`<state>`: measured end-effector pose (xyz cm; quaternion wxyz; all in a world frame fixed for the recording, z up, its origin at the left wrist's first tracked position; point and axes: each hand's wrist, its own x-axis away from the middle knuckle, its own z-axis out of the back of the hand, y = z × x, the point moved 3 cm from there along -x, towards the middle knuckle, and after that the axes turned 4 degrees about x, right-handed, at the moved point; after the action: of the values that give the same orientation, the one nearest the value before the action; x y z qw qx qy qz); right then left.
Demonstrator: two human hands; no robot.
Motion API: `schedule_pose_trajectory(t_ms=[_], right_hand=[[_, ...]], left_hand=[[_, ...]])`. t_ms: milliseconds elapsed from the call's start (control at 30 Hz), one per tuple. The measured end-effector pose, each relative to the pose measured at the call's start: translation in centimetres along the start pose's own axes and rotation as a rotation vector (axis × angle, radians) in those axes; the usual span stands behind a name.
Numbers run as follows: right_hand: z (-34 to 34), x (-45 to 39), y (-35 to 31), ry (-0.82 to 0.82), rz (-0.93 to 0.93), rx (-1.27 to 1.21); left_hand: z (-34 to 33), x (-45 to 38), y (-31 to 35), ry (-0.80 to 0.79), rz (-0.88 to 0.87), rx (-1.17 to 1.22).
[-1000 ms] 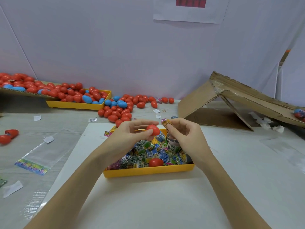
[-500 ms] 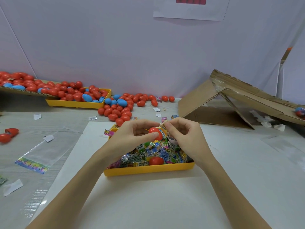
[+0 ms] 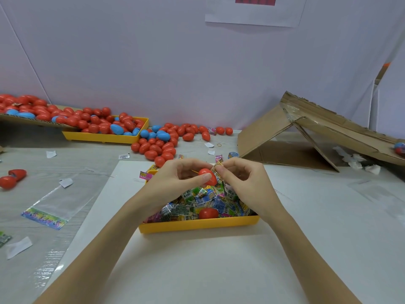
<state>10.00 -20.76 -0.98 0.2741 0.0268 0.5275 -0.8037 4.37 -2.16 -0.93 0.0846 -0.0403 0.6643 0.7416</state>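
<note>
Head view: over the yellow tray (image 3: 197, 224) on the surface, the left hand (image 3: 173, 185) grips a red egg shell (image 3: 206, 174). The right hand (image 3: 246, 187) pinches a small packet (image 3: 218, 170), which has moved from just beside the shell to against it, probably about to go in.

Pale lilac wall (image 3: 153, 62) fills the upper frame; a white sheet (image 3: 252, 16) hangs at top centre. Grey tabletop (image 3: 87, 157) spans the lower half, evenly lit

No print can be read: the packets (image 3: 197, 207) in the tray (image 3: 197, 224) and the wall sheet (image 3: 254, 12) are too blurred.
</note>
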Motion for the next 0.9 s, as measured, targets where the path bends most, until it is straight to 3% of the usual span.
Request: schedule_pose_trajectory(t_ms=[667,900], right_hand=[[-0.22,0.13,-0.25,-0.082,0.018,-0.058],[0.09,0.07,-0.18,-0.021,-0.014,-0.078]], left_hand=[[0.48,-0.03,-0.02,0.061,-0.057,0.054],[0.64,-0.10,-0.06,0.087,-0.066,0.016]])
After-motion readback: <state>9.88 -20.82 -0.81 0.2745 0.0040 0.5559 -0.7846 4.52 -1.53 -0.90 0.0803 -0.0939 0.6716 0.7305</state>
